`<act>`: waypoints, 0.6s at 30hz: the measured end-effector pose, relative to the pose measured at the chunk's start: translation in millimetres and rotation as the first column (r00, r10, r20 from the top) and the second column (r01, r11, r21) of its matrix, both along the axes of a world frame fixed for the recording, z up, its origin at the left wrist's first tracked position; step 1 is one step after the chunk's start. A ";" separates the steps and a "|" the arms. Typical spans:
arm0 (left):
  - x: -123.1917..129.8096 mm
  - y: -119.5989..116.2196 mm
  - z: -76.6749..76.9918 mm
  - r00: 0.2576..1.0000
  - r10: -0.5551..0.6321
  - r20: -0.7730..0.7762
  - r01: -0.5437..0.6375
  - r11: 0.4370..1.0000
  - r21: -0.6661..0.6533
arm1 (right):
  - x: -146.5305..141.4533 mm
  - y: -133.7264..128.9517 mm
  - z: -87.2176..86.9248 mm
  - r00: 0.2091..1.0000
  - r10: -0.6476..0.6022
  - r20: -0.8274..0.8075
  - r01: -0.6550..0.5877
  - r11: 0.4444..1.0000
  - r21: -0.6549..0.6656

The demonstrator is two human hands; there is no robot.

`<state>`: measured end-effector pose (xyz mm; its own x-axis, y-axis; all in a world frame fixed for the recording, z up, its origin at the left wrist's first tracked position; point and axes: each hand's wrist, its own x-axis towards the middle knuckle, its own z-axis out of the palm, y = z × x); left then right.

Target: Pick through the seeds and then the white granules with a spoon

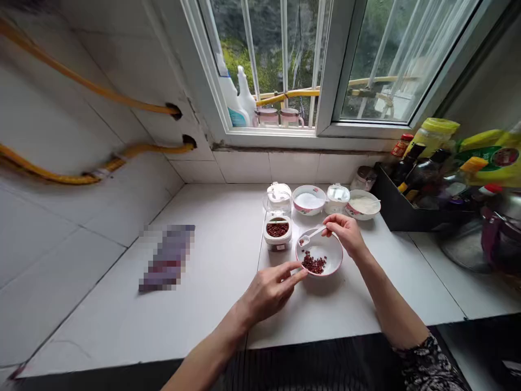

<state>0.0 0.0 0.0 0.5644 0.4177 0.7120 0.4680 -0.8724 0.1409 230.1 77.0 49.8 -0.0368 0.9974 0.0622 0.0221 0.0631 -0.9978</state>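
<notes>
R hand (pixel 345 233) is pinching the prob. light, stiff spoon (pixel 314 233) by handle end, half-open L hand (pixel 271 291) touching bowl (pixel 332 251) rim.

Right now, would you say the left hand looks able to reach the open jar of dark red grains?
Probably yes: the left hand only touches the bowl, and the jar stands close beyond it, with nothing visible between.

Window backlight; dim edges w/ distortion

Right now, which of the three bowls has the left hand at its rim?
The nearest bowl, holding dark red grains; the other two, farther back, hold white contents.
</notes>
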 end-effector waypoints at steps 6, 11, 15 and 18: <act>1.2 0.3 -2.1 1.000 0.008 0.007 -0.008 1.000 -0.003 | -22.0 -4.1 -2.3 0.998 -0.069 -0.010 0.070 0.978 0.195; 1.4 0.3 -2.2 1.000 0.024 0.000 -0.024 1.000 0.002 | -40.7 -13.7 -4.7 0.943 -0.186 0.276 -0.009 0.814 0.581; 1.7 0.3 -1.0 1.000 0.023 0.008 -0.023 1.000 0.013 | -39.7 -17.2 -1.6 0.840 -0.332 0.430 -0.194 0.555 0.809; 1.6 0.2 -0.3 1.000 0.020 0.006 -0.020 1.000 0.009 | -29.0 -17.3 4.2 0.835 -0.389 0.388 -0.153 0.513 0.845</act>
<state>1.6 0.2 -0.3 0.5518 0.4226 0.7190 0.4848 -0.8640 0.1358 201.1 59.7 54.0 -0.2160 0.4786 0.8511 0.5355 0.7869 -0.3066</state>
